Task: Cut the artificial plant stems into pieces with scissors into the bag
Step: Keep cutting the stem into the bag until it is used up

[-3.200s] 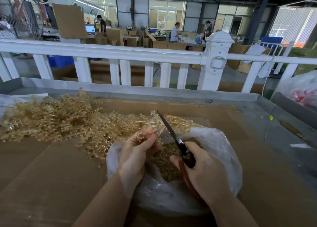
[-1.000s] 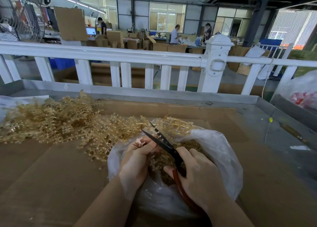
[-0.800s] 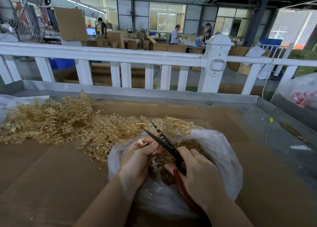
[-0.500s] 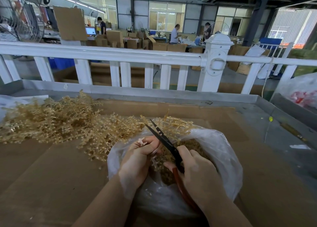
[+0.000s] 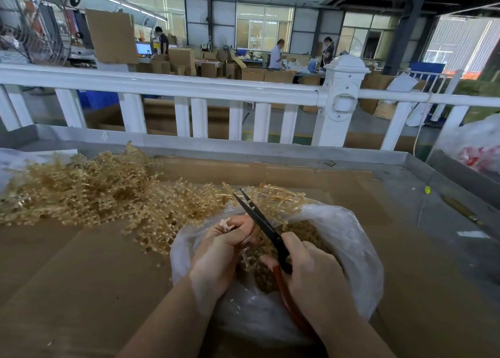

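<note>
A clear plastic bag [image 5: 351, 238] lies open in front of me, with small tan cut pieces [image 5: 305, 230] inside. My left hand [image 5: 224, 249] pinches a short pale stem [image 5: 226, 224] over the bag's mouth. In my right hand [image 5: 313, 279] I grip scissors [image 5: 259, 217] with black blades and red-brown handles; the blades are slightly apart and point up and to the left, just right of my left fingers. A big heap of tan artificial plant stems [image 5: 89, 187] lies on the cardboard to the left, reaching the bag.
Brown cardboard [image 5: 81, 276] covers a grey metal table with a raised rim [image 5: 270, 152]. A white railing [image 5: 189, 89] runs behind it. Another plastic bag with red contents [image 5: 479, 152] sits at the far right. People work among boxes in the background.
The scissor blades have narrowed from wide open to nearly together beside my left fingers. Both hands stay over the bag, and the stem in my left hand looks shorter.
</note>
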A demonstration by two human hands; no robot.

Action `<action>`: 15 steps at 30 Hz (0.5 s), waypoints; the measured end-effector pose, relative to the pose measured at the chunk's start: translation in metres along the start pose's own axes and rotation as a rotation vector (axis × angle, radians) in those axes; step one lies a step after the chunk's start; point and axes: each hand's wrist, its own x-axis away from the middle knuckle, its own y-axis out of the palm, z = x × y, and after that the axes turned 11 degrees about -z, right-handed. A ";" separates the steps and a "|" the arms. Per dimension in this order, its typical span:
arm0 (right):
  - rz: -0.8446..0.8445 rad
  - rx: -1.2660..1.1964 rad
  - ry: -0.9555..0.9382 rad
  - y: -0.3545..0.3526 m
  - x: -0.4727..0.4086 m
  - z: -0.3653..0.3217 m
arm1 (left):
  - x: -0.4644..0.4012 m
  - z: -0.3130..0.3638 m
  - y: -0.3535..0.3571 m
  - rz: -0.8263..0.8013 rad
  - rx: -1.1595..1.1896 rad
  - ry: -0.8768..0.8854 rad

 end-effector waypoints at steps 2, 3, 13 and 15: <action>0.016 -0.003 0.004 0.000 0.000 0.000 | 0.000 0.000 -0.001 0.008 -0.005 0.002; 0.033 -0.005 0.005 0.000 0.000 0.001 | 0.000 -0.001 -0.001 0.005 -0.007 0.004; 0.045 -0.032 0.011 0.001 0.001 0.006 | -0.001 -0.002 -0.001 0.035 -0.135 -0.014; 0.033 -0.026 0.018 0.000 0.001 0.005 | -0.001 -0.003 0.000 0.040 -0.146 -0.022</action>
